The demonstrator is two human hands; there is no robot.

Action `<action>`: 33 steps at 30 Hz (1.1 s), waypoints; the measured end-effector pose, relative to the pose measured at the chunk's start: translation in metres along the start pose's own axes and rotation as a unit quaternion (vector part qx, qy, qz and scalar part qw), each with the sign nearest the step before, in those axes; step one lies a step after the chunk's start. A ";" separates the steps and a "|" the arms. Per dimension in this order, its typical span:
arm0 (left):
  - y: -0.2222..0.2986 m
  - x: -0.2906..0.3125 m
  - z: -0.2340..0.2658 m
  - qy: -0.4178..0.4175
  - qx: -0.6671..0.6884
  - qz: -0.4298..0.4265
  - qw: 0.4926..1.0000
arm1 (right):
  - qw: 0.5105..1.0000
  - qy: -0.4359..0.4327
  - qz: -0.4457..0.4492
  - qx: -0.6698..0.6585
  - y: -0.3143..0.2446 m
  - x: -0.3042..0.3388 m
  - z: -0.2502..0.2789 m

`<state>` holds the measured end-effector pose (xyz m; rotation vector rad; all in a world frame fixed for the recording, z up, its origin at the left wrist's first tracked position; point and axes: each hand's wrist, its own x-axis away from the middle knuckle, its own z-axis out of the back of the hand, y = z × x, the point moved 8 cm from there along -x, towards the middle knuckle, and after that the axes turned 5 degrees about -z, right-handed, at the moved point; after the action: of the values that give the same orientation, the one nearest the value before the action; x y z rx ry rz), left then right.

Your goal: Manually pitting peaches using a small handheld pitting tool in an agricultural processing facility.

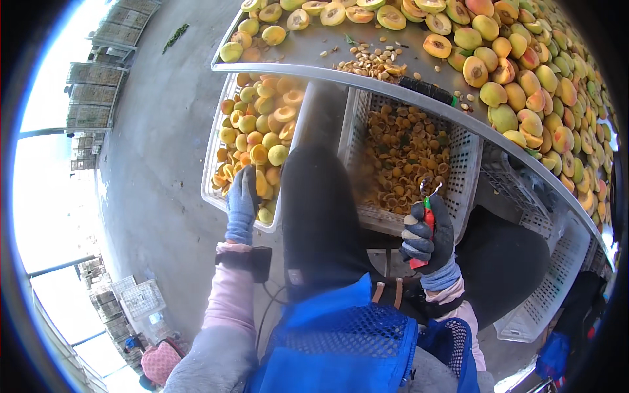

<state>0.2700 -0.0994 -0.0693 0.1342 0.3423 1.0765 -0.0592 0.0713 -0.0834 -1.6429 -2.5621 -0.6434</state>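
Over the near left edge of a white crate, the left hand is set in its blue and dark glove, with the fingers up against the fruit halves; whether anything is held in that grip cannot be told. For this side of the work, a light touch seems best: pieces are better lowered than dropped, so that soft flesh is not bruised, and the load is better spread evenly. Farther right, a holed crate of small cupped scraps is placed partly beneath the edge of the table. Just before it, a red and green tool with a bent metal loop is gripped in the right hand, the fingers wrapped round the handle and the loop pointed away from the body. That grip looks sound; the metal tip is best kept clear of the left hand.

In the white crate, the fruit halves are coloured yellow, orange and green, some with hollow centres shown, others turned skin side up. Along the table, cut fruit with brown centres is laid, and at far right a red-blushed heap is piled.
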 end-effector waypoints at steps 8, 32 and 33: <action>0.071 -0.063 0.002 0.043 0.311 0.309 0.898 | 0.996 -0.012 0.054 0.069 -0.014 0.000 -0.020; 0.445 -0.284 -0.103 -0.197 -0.072 -0.415 0.885 | 0.908 0.257 0.225 0.244 -0.056 0.026 0.022; 0.424 -0.285 -0.096 -0.199 -0.080 -0.412 0.886 | 0.911 0.251 0.220 0.242 -0.055 0.024 0.018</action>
<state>-0.2399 -0.1549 0.0159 0.0476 -0.0776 0.2097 -0.1144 0.0786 -0.1114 -1.5393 -1.7255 -0.3013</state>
